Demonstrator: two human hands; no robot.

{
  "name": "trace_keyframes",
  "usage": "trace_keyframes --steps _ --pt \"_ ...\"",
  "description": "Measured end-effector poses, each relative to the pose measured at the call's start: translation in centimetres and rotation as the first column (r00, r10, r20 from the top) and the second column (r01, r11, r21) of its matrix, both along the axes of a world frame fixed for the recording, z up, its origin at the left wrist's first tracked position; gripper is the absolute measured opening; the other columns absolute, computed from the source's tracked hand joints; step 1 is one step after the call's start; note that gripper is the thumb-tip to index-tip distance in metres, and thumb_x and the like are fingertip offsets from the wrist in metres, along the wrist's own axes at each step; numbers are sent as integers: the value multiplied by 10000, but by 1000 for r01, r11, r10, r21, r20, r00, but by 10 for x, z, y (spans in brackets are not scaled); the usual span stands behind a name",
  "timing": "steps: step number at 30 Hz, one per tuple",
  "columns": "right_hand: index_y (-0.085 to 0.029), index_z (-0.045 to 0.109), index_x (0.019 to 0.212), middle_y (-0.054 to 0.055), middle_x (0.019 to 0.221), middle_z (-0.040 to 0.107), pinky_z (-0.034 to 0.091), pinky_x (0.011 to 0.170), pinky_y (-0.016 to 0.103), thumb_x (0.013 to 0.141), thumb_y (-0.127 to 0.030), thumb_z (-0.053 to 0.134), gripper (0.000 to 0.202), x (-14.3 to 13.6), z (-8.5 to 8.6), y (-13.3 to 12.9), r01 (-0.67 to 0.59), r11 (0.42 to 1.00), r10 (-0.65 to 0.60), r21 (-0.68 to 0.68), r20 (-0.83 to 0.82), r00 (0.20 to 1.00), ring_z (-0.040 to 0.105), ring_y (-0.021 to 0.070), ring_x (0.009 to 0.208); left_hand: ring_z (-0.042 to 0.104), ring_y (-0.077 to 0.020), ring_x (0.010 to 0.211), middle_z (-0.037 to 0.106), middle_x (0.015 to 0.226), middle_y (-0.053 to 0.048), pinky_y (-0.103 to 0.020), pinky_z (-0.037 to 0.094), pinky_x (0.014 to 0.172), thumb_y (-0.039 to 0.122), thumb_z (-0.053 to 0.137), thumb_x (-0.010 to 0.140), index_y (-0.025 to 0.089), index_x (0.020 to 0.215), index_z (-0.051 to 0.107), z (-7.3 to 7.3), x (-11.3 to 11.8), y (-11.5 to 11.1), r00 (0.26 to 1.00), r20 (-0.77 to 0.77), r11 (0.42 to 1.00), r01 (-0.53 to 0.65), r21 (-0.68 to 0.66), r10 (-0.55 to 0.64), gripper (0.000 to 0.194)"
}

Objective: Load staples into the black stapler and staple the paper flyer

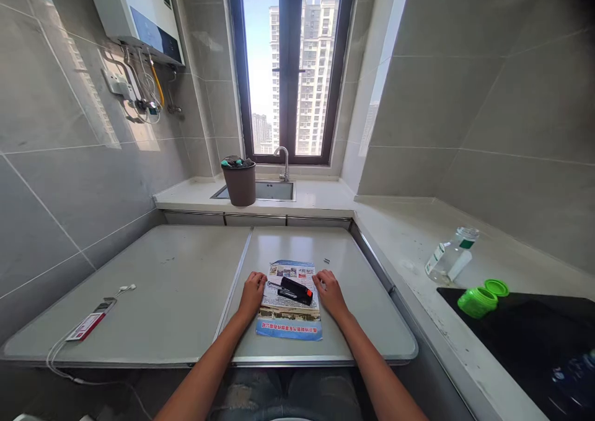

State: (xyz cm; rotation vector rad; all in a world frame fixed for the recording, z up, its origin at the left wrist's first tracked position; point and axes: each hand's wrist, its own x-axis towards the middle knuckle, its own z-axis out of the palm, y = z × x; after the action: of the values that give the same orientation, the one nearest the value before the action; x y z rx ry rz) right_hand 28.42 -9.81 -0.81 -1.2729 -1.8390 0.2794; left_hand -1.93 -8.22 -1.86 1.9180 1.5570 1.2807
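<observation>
A printed paper with a blue border lies on the white folding table, with a black stapler resting on top of it at an angle. My left hand rests at the paper's left edge, fingers curled together, near the stapler's left end. At the right edge of the paper is my right hand, its fingers also curled in. Whether either hand grips the paper's edge is too small to tell. A few small staples lie on the table above my right hand.
At the left, a power strip with a white cable lies on the table. A brown bucket stands by the sink. On the right counter are a clear jar, an open green container and a black cooktop.
</observation>
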Motion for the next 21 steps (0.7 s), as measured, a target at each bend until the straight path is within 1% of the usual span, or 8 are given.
trace_keyframes --steps 3,4,6,8,11,16,19,21 --pt "-237 646 1134 82 1163 688 498 1029 419 1102 -383 474 228 -23 5 -12 -128 990 132 50 -74 988 608 255 1134 591 -203 723 625 757 -28 -320 416 726 519 399 1070 205 807 586 11 12 -8 996 88 998 29 -54 -24 450" --pt "-249 630 1225 88 1251 677 489 1079 437 1088 -382 516 223 -31 6 -15 -171 984 174 57 -63 983 596 264 1209 567 -191 680 601 712 -11 -312 404 705 542 368 1080 210 802 563 14 16 -10 993 113 996 55 -69 -47 475" --pt "-266 595 1329 93 1346 657 474 1133 469 1048 -366 602 298 -41 6 -18 -227 973 228 48 -25 973 574 280 1291 548 -180 659 584 694 4 -302 394 692 566 342 1086 215 808 525 16 23 -14 985 134 990 116 -75 -105 484" --pt "-268 585 1356 97 1344 664 487 1127 488 1014 -335 658 356 -46 4 -16 -242 970 242 21 3 970 583 293 1288 565 -182 699 605 746 2 -300 401 709 572 365 1078 218 849 516 16 27 -18 982 121 986 153 -66 -144 448" --pt "-249 612 1332 108 1289 689 514 1097 504 971 -296 714 377 -47 -3 -9 -255 967 256 -18 41 966 606 307 1258 594 -196 762 631 826 -8 -311 419 751 561 415 1064 223 918 515 14 28 -22 986 81 988 148 -50 -144 381" --pt "-238 634 1322 126 1278 705 503 1122 528 942 -242 729 392 -45 -14 -6 -237 972 236 3 72 969 605 322 1298 671 -235 931 695 1005 -51 -355 457 870 515 359 1087 233 1121 543 13 25 -25 982 82 983 174 -56 -169 339" --pt "-248 624 1337 118 1289 704 504 1125 526 922 -227 744 432 -44 -16 -7 -226 974 225 15 69 972 613 318 1291 665 -236 832 682 922 -35 -347 455 796 542 393 1069 231 1178 497 10 23 -24 988 101 990 121 -75 -113 345" --pt "-246 619 1337 116 1292 703 518 1111 515 907 -225 759 452 -44 -16 -7 -220 976 219 6 66 973 625 314 1271 637 -224 751 645 834 -7 -328 438 736 556 416 1057 229 1152 469 8 22 -23 990 115 993 91 -73 -82 344"
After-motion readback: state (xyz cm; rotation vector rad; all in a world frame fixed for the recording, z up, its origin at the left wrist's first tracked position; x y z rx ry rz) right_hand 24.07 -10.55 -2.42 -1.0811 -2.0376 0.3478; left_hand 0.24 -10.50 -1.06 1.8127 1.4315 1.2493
